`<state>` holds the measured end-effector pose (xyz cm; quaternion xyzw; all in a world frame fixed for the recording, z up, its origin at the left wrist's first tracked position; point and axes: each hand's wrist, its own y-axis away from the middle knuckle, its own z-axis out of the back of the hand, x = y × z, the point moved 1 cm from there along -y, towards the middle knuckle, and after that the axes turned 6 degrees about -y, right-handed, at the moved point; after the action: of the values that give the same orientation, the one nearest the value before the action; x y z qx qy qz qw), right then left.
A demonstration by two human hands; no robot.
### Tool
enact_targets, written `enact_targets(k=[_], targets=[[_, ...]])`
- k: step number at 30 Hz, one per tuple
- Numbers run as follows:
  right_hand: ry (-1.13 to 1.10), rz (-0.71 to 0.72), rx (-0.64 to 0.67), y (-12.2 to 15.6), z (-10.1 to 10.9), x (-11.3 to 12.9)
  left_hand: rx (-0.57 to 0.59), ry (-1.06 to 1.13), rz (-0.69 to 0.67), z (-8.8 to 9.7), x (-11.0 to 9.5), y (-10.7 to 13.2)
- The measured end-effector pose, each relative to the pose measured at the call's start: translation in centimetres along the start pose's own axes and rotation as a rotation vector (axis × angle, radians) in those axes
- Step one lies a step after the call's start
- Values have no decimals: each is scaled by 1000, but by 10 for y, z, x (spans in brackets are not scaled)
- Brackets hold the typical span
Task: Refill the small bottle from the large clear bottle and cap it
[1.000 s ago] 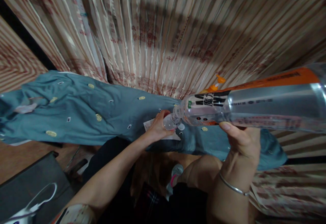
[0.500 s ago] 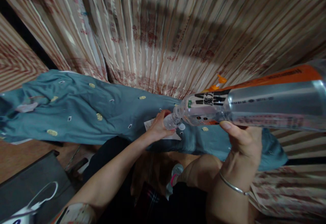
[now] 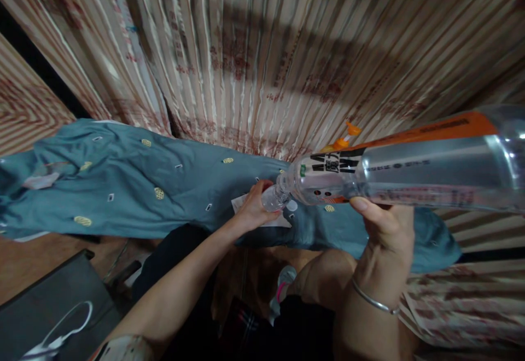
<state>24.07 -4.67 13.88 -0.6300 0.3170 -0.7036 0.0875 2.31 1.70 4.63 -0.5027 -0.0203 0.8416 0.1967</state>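
Note:
My right hand (image 3: 383, 227) is wrapped round a large clear plastic bottle (image 3: 410, 169) with an orange and black label. The bottle lies tilted, its neck pointing left and slightly down. Its mouth meets, or nearly meets, a small clear plastic container (image 3: 273, 199) gripped by my left hand (image 3: 252, 208); whether they touch I cannot tell. Below them are a white card (image 3: 282, 222) and a round whitish disc (image 3: 291, 206) on the teal cloth (image 3: 197, 180). Any liquid inside the bottle is hard to make out.
An orange-tipped object (image 3: 348, 134) shows behind the large bottle, partly hidden. Striped, pleated curtains (image 3: 246, 49) hang behind the cloth-covered surface. At lower left a dark grey surface (image 3: 45, 295) holds a white cable (image 3: 68, 322). A pale crumpled piece (image 3: 41, 181) lies on the cloth's left end.
The view has shifted slightly. The large bottle appears a little further left and lower at its base end. Both hands keep their grips, with the bottle's mouth still at the small container.

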Motion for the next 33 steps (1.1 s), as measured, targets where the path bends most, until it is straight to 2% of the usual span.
enact_targets(k=[7,16,22,30,33], targets=[[-246,-58,-100,-2,-9,-10,-5,24,37,2,-2,-1],[-676,-352,-265,1,-17,-55,-3,36,29,1,5,-1],[-870,-476,-245,7,-26,-69,6,36,46,1,5,-1],[-1011,-643,-197,14,-28,-72,-28,76,40,2,7,0],[-1069,-661,-234,15,-24,-68,-30,94,52,5,5,2]])
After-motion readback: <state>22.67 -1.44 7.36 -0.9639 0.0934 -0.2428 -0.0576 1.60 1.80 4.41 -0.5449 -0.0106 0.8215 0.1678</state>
